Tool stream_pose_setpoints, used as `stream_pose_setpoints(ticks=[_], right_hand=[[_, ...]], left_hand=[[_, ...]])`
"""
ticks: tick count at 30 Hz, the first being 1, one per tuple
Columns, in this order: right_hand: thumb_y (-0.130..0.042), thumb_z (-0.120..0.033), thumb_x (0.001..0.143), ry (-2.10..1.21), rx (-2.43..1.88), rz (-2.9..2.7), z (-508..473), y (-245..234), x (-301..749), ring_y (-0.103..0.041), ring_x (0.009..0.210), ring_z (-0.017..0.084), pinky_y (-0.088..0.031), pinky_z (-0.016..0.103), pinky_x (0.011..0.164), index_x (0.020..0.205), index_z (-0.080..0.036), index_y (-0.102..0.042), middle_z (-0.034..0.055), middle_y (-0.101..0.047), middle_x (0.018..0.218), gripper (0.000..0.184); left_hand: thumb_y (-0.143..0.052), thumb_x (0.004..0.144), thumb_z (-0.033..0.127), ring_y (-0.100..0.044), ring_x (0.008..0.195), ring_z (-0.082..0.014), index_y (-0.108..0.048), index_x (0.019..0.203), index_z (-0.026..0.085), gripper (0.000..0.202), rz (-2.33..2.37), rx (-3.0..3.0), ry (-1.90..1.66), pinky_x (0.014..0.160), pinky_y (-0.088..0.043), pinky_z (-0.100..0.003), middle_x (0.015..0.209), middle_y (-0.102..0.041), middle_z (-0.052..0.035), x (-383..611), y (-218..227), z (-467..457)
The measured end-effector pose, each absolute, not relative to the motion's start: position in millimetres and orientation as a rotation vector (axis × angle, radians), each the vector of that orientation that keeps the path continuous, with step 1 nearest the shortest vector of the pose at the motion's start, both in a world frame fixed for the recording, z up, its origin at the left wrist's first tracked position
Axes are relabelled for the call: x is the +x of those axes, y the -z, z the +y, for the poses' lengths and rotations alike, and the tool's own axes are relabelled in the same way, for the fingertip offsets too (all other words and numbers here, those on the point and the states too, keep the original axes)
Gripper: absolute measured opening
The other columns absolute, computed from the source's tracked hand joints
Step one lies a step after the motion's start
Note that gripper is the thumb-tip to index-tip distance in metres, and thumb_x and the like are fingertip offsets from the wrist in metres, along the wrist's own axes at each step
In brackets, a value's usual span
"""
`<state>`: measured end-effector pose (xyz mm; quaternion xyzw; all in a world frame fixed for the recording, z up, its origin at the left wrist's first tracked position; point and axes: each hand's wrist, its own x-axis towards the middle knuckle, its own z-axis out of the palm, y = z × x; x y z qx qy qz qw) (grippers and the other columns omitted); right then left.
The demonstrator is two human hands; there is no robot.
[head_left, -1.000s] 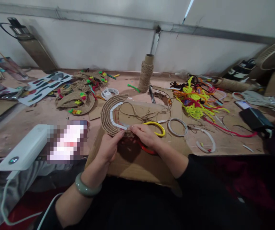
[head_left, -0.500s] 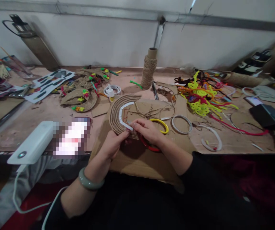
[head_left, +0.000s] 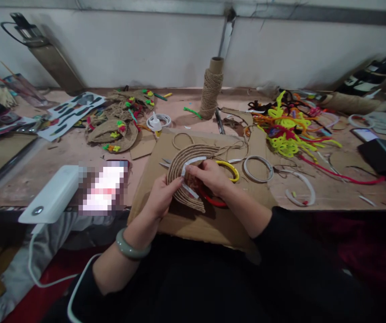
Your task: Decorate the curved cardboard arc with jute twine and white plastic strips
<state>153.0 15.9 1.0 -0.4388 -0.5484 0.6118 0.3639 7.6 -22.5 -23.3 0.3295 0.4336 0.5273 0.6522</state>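
Note:
A curved piece wrapped in jute twine [head_left: 182, 163] with a white strip along its inner edge is lifted off the cardboard sheet [head_left: 199, 224]. My left hand [head_left: 161, 197], a green bangle on its wrist, grips the arc's lower left side. My right hand [head_left: 209, 177] pinches the arc's inner edge near the white strip. Under my right hand lie a yellow ring [head_left: 230, 168] and a red ring [head_left: 213, 202]. Loose twine [head_left: 182, 139] trails from the arc across the cardboard.
A twine spool [head_left: 211, 89] stands at the back. A pile of coloured pipe cleaners [head_left: 287, 132] is at the right, white rings [head_left: 258, 168] beside it. A white power bank [head_left: 50, 195], a phone, finished twine pieces [head_left: 115, 130] and a glue bottle [head_left: 155, 123] lie left.
The twine arc has been turned and raised from lying flat on the cardboard to being held up between both hands. The view shifted slightly downward.

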Motion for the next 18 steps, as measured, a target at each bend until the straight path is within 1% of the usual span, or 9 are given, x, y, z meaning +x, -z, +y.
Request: stream_pose_setpoints(ticks=[3,7,9,11,14,16,18], right_hand=[[-0.061,-0.043,0.069,-1.541,-1.116,-1.339,15.7,0.7,150.8,-0.037,0.047,0.006,-0.032,0.021,0.047,0.064,-0.018,-0.049,-0.0055,-0.043,0.054,0.029],[-0.059,-0.039,0.072,-1.548,-1.101,-1.440,14.8,1.0,152.1,-0.040,0.048,0.007,-0.034,0.021,0.049,0.062,-0.017,-0.050,-0.0045,-0.047,0.054,0.025],[-0.058,-0.038,0.074,-1.543,-1.075,-1.552,15.3,2.6,153.4,-0.045,0.052,0.008,-0.038,0.022,0.053,0.065,-0.017,-0.053,-0.0034,-0.051,0.057,0.024],[-0.059,-0.041,0.075,-1.511,-1.040,-1.575,16.4,4.9,154.2,-0.048,0.056,0.009,-0.040,0.022,0.056,0.069,-0.017,-0.055,-0.0032,-0.054,0.061,0.025],[-0.057,-0.047,0.076,-1.497,-1.059,-1.401,18.0,6.9,154.5,-0.045,0.049,0.008,-0.038,0.021,0.048,0.069,-0.019,-0.049,-0.0055,-0.050,0.056,0.030],[-0.056,-0.046,0.076,-1.488,-1.099,-1.347,18.4,6.0,154.4,-0.041,0.043,0.007,-0.035,0.020,0.043,0.064,-0.020,-0.044,-0.0067,-0.047,0.051,0.030],[-0.056,-0.043,0.075,-1.474,-1.114,-1.392,17.9,4.3,154.2,-0.042,0.042,0.006,-0.035,0.020,0.043,0.062,-0.020,-0.044,-0.0063,-0.047,0.050,0.029]], left_hand=[[-0.079,0.064,0.031,-0.068,0.075,-0.0211,-0.071,0.089,0.016,0.030,0.996,0.787,-1.162,0.073,-0.055,-0.033,0.084,-0.073,-0.0067,9.2,22.0,-24.7],[-0.080,0.062,0.034,-0.068,0.074,-0.0209,-0.071,0.086,0.015,0.032,0.974,0.772,-1.137,0.071,-0.054,-0.031,0.076,-0.072,-0.0058,8.9,19.6,-23.2],[-0.080,0.062,0.037,-0.068,0.073,-0.0207,-0.070,0.086,0.014,0.034,0.971,0.751,-1.150,0.070,-0.054,-0.031,0.073,-0.072,-0.0051,8.3,19.8,-21.7],[-0.080,0.062,0.036,-0.068,0.073,-0.0199,-0.069,0.086,0.014,0.034,0.970,0.740,-1.184,0.072,-0.055,-0.031,0.074,-0.072,-0.0043,8.1,20.5,-20.6],[-0.078,0.065,0.032,-0.069,0.075,-0.0191,-0.069,0.091,0.015,0.033,0.958,0.731,-1.208,0.075,-0.055,-0.031,0.077,-0.073,-0.0037,8.8,20.9,-20.4],[-0.076,0.066,0.032,-0.069,0.075,-0.0191,-0.069,0.092,0.015,0.032,0.958,0.732,-1.190,0.074,-0.055,-0.031,0.077,-0.073,-0.0042,9.4,19.9,-20.8],[-0.076,0.067,0.033,-0.069,0.073,-0.0197,-0.069,0.091,0.014,0.032,0.961,0.731,-1.173,0.072,-0.056,-0.031,0.075,-0.073,-0.0051,9.6,18.2,-21.3]])
